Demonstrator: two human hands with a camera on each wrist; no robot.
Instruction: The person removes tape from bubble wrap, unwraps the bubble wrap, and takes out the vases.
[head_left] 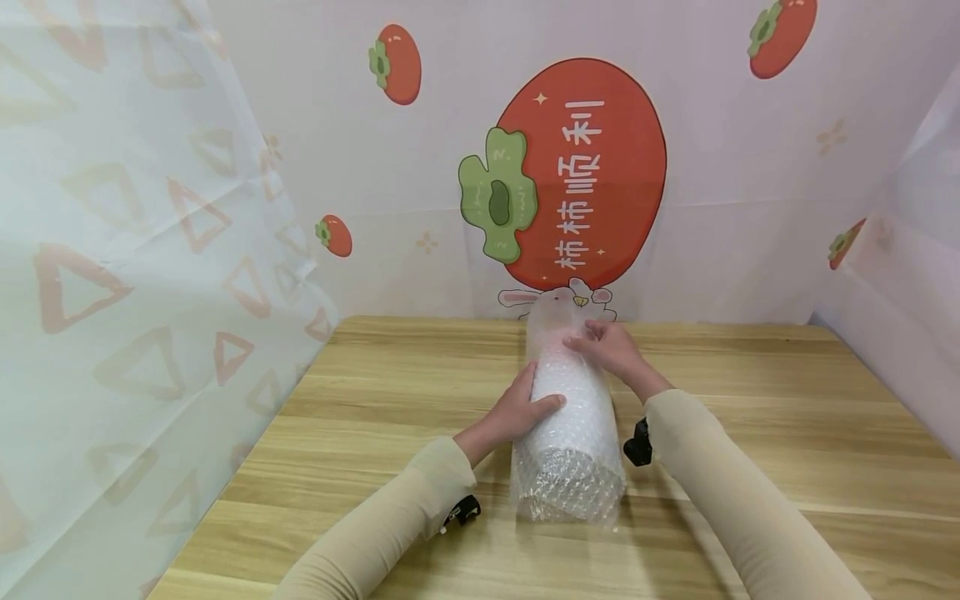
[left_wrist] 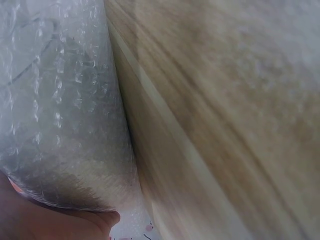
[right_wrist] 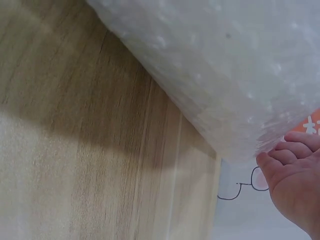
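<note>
The left hand (head_left: 513, 414) is curled round the side of the bubble-wrap roll (head_left: 576, 437) and the right hand (head_left: 619, 350) seems to pinch its far end; a steady left grip should let the right smooth the loose film evenly. The roll lies mid-tabletop (head_left: 390, 392), long axis front to back, its broad end facing the person.

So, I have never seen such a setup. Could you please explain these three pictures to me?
There is no machine here: a person works bare-handed. The wide picture comes from a camera worn on the head; the two close ones come from small cameras on the left and right wrists. On the wooden table lies a roll of bubble wrap. The left hand grips its side, and the right hand seems to pinch its far end. Whether anything is inside, I cannot tell.
</note>
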